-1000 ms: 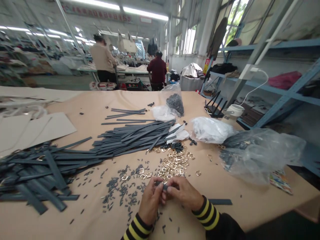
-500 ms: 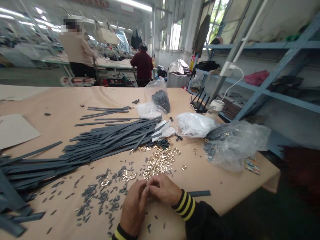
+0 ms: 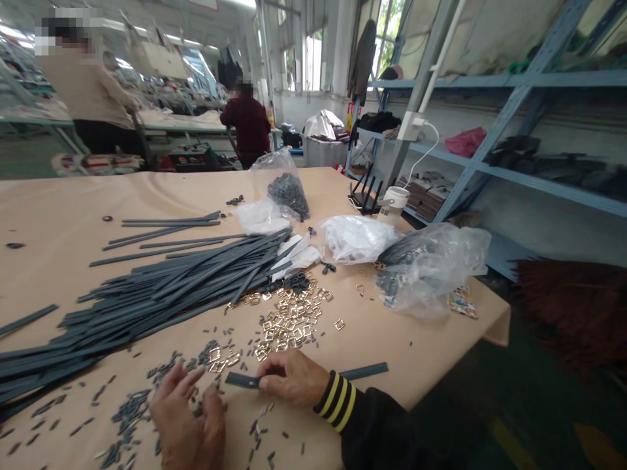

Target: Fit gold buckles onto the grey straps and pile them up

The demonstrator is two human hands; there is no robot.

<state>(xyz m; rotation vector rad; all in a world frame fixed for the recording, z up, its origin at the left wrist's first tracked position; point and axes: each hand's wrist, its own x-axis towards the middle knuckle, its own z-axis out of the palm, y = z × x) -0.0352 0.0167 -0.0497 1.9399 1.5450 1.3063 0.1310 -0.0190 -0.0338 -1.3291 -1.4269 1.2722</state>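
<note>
My right hand [image 3: 296, 378] pinches a dark grey strap [image 3: 241, 380] near its end, which sticks out to the left of my fingertips. A length of dark strap [image 3: 365, 371] also shows right of my wrist; whether it is the same piece is hidden. My left hand [image 3: 189, 418] is apart from the strap, its fingers spread above the table, with no object visible in it. Small dark cut pieces [image 3: 132, 411] lie scattered around it. Just beyond my right hand is a heap of gold-coloured metal buckles [image 3: 289, 320].
A pile of long dark straps [image 3: 161, 287] covers the left of the table. Farther back stand a plastic bag of dark small parts [image 3: 287, 192], a white plastic bag [image 3: 357, 238], a clear bag [image 3: 431, 267] and a router [image 3: 365, 199]. Two people work beyond the table.
My left hand has come away from my right and moved left, its fingers opening. The strap end now shows in my right hand. The camera view has turned to the right.
</note>
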